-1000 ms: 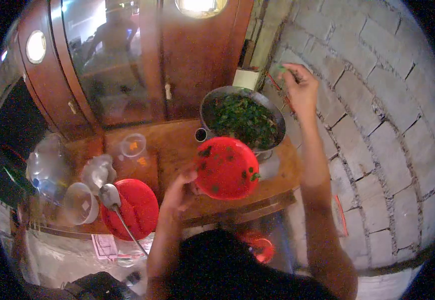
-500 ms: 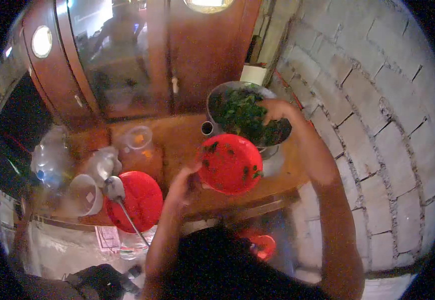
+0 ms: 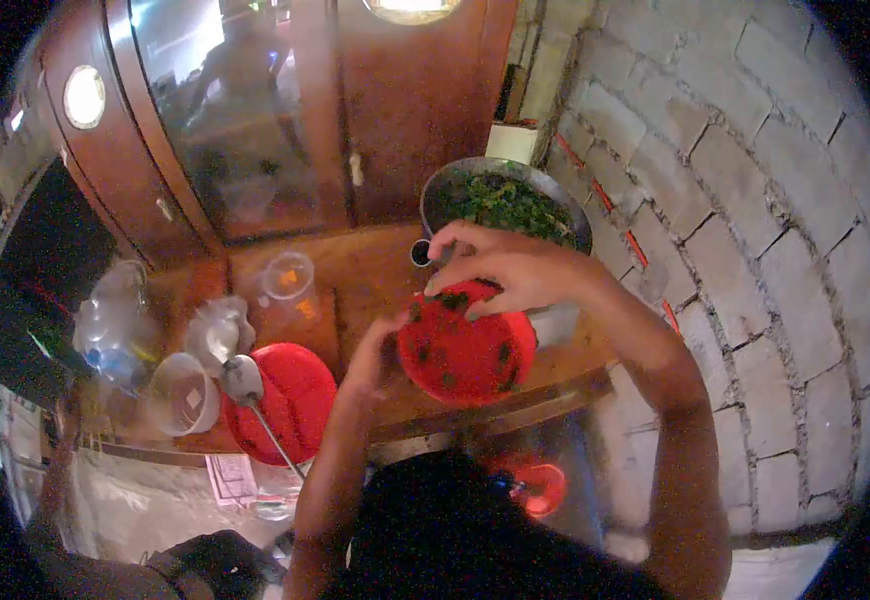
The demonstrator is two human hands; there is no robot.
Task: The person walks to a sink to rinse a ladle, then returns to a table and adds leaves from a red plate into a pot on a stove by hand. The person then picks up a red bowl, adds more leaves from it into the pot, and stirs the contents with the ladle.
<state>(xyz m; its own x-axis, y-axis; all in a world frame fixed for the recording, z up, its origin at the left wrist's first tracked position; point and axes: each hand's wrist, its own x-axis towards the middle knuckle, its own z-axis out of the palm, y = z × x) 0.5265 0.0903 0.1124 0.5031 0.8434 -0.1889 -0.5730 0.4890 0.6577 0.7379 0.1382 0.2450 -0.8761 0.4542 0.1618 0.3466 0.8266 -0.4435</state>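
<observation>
My left hand (image 3: 377, 350) grips the left edge of a round red plate (image 3: 465, 360), its fingers partly hidden by the rim. Dark green leafy bits are scattered over the plate. Over its far side, my right hand (image 3: 520, 268) bends its fingers around some leafy greens (image 3: 450, 299), slightly blurred. Just behind stands a wide metal pan (image 3: 429, 200) of chopped leafy greens (image 3: 515, 205), its near part covered by my right hand and forearm.
On the wooden counter (image 3: 355, 290) at left are another red plate (image 3: 300, 395), a ladle (image 3: 243, 380), a white tub (image 3: 185, 395), plastic bags (image 3: 220, 330) and a clear container (image 3: 287, 275). A block wall (image 3: 715, 230) bounds the right. Someone's arm (image 3: 55, 480) shows lower left.
My right hand has moved from the greens in the pan, toward me and left, to over the red plate. My left hand still holds the plate, which has shifted slightly nearer.
</observation>
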